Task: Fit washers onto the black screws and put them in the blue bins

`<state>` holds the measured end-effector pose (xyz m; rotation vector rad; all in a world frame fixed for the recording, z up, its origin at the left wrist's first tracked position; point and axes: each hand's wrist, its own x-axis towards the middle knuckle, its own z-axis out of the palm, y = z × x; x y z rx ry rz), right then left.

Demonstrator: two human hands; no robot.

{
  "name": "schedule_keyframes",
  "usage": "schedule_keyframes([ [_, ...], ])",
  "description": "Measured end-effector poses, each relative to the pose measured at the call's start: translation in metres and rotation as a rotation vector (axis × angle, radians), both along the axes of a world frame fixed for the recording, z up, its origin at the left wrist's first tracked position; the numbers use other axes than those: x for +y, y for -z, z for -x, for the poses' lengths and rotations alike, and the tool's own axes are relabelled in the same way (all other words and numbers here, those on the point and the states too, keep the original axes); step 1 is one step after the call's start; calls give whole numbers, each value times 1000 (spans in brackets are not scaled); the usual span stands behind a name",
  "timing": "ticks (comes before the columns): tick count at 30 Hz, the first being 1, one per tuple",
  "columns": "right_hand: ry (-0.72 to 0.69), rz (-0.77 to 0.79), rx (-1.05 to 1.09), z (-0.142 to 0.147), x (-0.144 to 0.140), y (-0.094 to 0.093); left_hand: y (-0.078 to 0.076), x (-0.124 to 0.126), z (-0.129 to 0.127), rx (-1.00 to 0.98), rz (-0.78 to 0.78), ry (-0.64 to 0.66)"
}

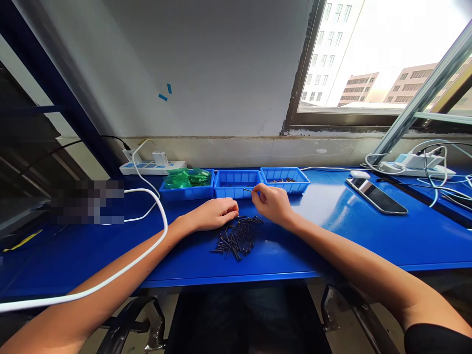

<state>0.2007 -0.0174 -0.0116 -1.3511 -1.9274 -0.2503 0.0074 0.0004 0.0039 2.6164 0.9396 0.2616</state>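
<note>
A dark screw (248,190) is pinched between the thumb and finger of my right hand (273,202), held just over the front of the middle blue bin (238,176). My left hand (216,215) rests on the blue table with its fingers curled together; anything inside them is hidden. Below and between both hands lies a loose pile of black screws (236,239). Green plastic bags (188,178) fill the left blue bin (187,191). Small metal parts (283,180) lie in the right blue bin (300,186).
A phone (376,195) lies on the right, with a white earphone case (360,174) behind it. Power strips (153,167) and cables stand along the wall. A thick white cable (162,216) crosses over my left forearm. The table's front edge (228,282) is near me.
</note>
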Motion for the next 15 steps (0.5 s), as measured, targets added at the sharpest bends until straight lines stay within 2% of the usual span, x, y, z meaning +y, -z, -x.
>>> schedule_keyframes([
  [5,119,22,23,-2,4,-1,1,0,0,-1,-2,2],
  [15,156,37,23,-1,3,-2,0,1,0,3,-13,9],
])
